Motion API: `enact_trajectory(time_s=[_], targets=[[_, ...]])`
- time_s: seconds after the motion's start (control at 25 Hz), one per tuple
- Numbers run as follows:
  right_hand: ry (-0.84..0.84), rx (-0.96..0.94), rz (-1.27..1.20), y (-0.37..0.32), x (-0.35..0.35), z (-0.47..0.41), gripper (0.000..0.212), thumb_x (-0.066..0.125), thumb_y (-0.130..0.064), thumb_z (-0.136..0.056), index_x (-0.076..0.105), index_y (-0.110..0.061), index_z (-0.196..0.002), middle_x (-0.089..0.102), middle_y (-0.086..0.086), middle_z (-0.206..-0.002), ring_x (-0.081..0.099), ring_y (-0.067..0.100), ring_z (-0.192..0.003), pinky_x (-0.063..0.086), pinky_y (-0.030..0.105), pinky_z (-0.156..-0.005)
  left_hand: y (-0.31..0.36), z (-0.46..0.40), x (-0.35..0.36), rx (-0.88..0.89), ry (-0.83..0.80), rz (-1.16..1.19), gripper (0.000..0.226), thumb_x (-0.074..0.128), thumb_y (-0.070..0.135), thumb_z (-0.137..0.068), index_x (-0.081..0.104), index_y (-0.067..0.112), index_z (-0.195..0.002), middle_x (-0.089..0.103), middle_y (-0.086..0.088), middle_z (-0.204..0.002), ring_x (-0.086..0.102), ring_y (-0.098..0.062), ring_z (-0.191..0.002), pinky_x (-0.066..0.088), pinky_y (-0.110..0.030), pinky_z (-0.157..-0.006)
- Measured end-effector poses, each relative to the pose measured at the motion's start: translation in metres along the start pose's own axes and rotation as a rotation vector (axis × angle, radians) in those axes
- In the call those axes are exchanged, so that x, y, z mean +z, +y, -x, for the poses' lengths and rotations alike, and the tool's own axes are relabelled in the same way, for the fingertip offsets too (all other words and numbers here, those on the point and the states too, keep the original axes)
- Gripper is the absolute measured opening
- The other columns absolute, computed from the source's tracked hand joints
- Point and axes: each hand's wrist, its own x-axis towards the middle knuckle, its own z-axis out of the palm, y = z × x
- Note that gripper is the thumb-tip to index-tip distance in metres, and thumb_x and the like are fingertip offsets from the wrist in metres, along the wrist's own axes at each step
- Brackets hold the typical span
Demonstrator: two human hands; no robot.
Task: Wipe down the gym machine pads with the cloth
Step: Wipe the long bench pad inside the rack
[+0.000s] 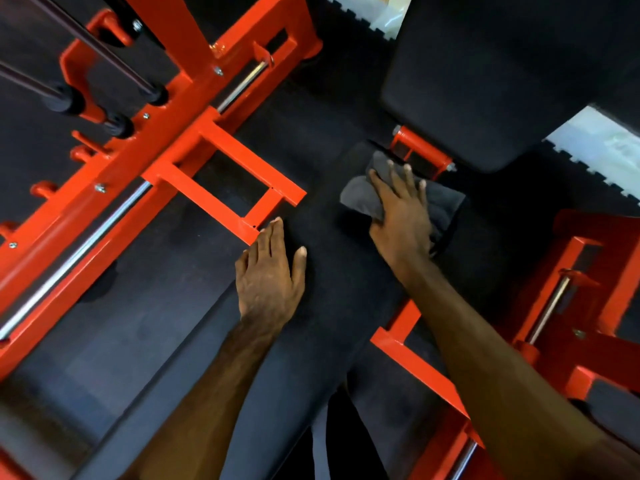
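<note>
A long black pad (pixel 332 265) of the red gym machine runs from the lower left up to the centre. My right hand (pixel 401 216) lies flat on a grey cloth (pixel 443 202), pressing it onto the far end of that pad with fingers spread. My left hand (pixel 270 271) rests flat on the pad's left side, fingers straight, beside a red frame bracket. A second black pad (pixel 491 81) stands beyond the cloth, joined by a red hinge (pixel 419 150).
Red steel frame (pixel 166 140) with chrome rails crosses the left side, with black-capped bars above it. More red frame (pixel 581 306) and a chrome rod stand at the right. Dark rubber floor mats lie around, with pale floor at the top and far right.
</note>
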Motion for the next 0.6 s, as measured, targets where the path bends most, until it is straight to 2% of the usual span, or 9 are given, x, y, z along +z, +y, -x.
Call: enact_trajectory(time_s=[0.12, 0.16, 0.24, 0.32, 0.44, 0.48, 0.52, 0.6], targets=[[-0.058, -0.377, 0.038, 0.01, 0.001, 0.038, 0.089, 0.055, -0.012, -0.073, 0.043, -0.021, -0.16, 0.026, 0.005, -0.173, 0.018, 0.033, -0.161, 0.019, 0.056, -0.129, 0.002, 0.001, -0.002, 0.015, 0.01, 0.002, 0.066, 0.04, 0.053, -0.107, 0.04, 0.014, -0.161, 0.052, -0.01, -0.157, 0.059, -0.036, -0.132, 0.048, -0.053, -0.104], [-0.08, -0.449, 0.05, 0.023, -0.003, 0.059, 0.088, 0.049, -0.014, -0.072, 0.043, -0.021, -0.16, 0.026, 0.004, -0.173, 0.017, 0.031, -0.162, 0.02, 0.055, -0.129, 0.002, 0.0, -0.004, 0.021, 0.008, 0.013, 0.067, 0.04, 0.053, -0.107, 0.04, 0.013, -0.16, 0.052, -0.011, -0.157, 0.059, -0.036, -0.133, 0.048, -0.053, -0.104], [-0.072, -0.407, 0.029, 0.051, -0.011, 0.083, 0.086, 0.044, -0.014, -0.074, 0.045, -0.021, -0.159, 0.028, 0.003, -0.172, 0.018, 0.029, -0.162, 0.019, 0.055, -0.129, 0.001, -0.002, -0.006, 0.027, -0.018, 0.035, 0.068, 0.038, 0.055, -0.107, 0.039, 0.013, -0.161, 0.051, -0.011, -0.159, 0.057, -0.036, -0.136, 0.048, -0.054, -0.105], [-0.007, -0.204, -0.028, 0.053, -0.012, 0.072, 0.086, 0.053, -0.008, -0.075, 0.045, -0.021, -0.159, 0.03, 0.005, -0.172, 0.02, 0.031, -0.161, 0.016, 0.055, -0.13, 0.0, -0.003, -0.006, 0.037, -0.025, 0.026, 0.07, 0.036, 0.056, -0.107, 0.038, 0.013, -0.161, 0.05, -0.011, -0.159, 0.056, -0.035, -0.137, 0.049, -0.054, -0.105], [0.054, 0.095, -0.047, 0.018, -0.001, 0.034, 0.091, 0.066, -0.002, -0.073, 0.044, -0.022, -0.159, 0.03, 0.006, -0.172, 0.019, 0.035, -0.161, 0.012, 0.055, -0.131, 0.0, -0.004, -0.001, 0.06, -0.001, -0.014, 0.069, 0.036, 0.054, -0.107, 0.038, 0.011, -0.161, 0.05, -0.012, -0.159, 0.057, -0.036, -0.136, 0.05, -0.054, -0.101], [0.062, 0.092, -0.059, 0.009, 0.0, 0.03, 0.09, 0.065, -0.003, -0.074, 0.045, -0.022, -0.159, 0.029, 0.006, -0.172, 0.019, 0.036, -0.16, 0.013, 0.056, -0.13, 0.0, -0.003, 0.001, 0.056, 0.008, -0.024, 0.068, 0.037, 0.053, -0.107, 0.038, 0.011, -0.161, 0.05, -0.013, -0.158, 0.057, -0.036, -0.134, 0.05, -0.054, -0.1], [0.054, 0.009, -0.061, 0.007, 0.0, 0.033, 0.087, 0.061, -0.005, -0.074, 0.045, -0.021, -0.159, 0.029, 0.006, -0.172, 0.019, 0.036, -0.16, 0.014, 0.056, -0.13, 0.001, -0.003, 0.001, 0.054, 0.011, -0.025, 0.067, 0.038, 0.053, -0.107, 0.038, 0.011, -0.161, 0.05, -0.013, -0.158, 0.058, -0.037, -0.133, 0.05, -0.054, -0.1], [0.005, -0.286, -0.019, 0.026, -0.002, 0.059, 0.083, 0.052, -0.012, -0.076, 0.046, -0.019, -0.159, 0.028, 0.006, -0.172, 0.018, 0.034, -0.161, 0.016, 0.054, -0.13, 0.003, -0.005, 0.001, 0.058, 0.017, -0.023, 0.067, 0.039, 0.052, -0.107, 0.039, 0.011, -0.16, 0.051, -0.013, -0.158, 0.059, -0.039, -0.132, 0.05, -0.055, -0.099]])
